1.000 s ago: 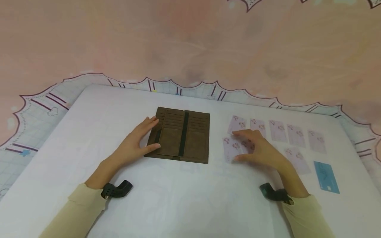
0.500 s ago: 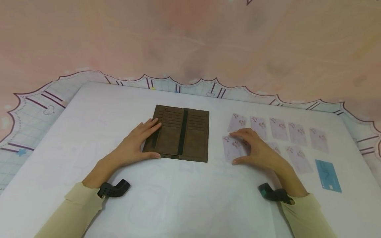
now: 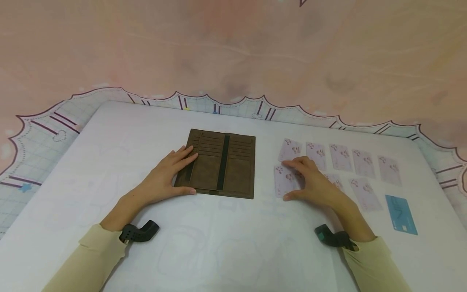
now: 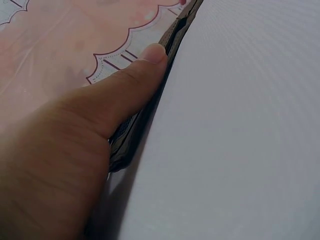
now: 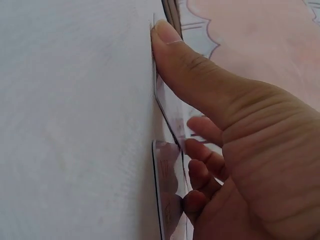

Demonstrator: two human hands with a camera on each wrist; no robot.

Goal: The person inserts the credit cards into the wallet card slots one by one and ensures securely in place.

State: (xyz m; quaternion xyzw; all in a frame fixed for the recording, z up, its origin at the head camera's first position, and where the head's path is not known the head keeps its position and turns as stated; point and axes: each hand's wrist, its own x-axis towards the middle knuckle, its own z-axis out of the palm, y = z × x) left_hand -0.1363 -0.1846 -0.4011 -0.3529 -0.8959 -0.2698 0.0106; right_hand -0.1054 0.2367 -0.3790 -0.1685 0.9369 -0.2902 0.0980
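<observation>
A brown wallet (image 3: 237, 174) with card slots and dark bands lies open and flat on the white table. My left hand (image 3: 160, 178) rests on its left side with fingers extended; in the left wrist view the thumb (image 4: 135, 80) lies along the wallet's edge. Right of the wallet, my right hand (image 3: 313, 182) has thumb and forefinger at opposite ends of a pale purple VIP card (image 3: 282, 182), the nearest in the front row. The right wrist view shows the thumb (image 5: 175, 55) against that card's edge, the other fingers curled. Another card (image 5: 167, 185) lies beside it, partly under the hand.
Several matching purple cards (image 3: 341, 157) lie in a back row, and another purple card (image 3: 366, 194) sits in front of them. A blue VIP card (image 3: 401, 215) lies at the far right. Behind the table hangs a patterned pink cloth (image 3: 233, 52).
My left hand has settled further onto the wallet's left side. My right hand has moved slightly left onto the leftmost front card, which has shifted a little to the right.
</observation>
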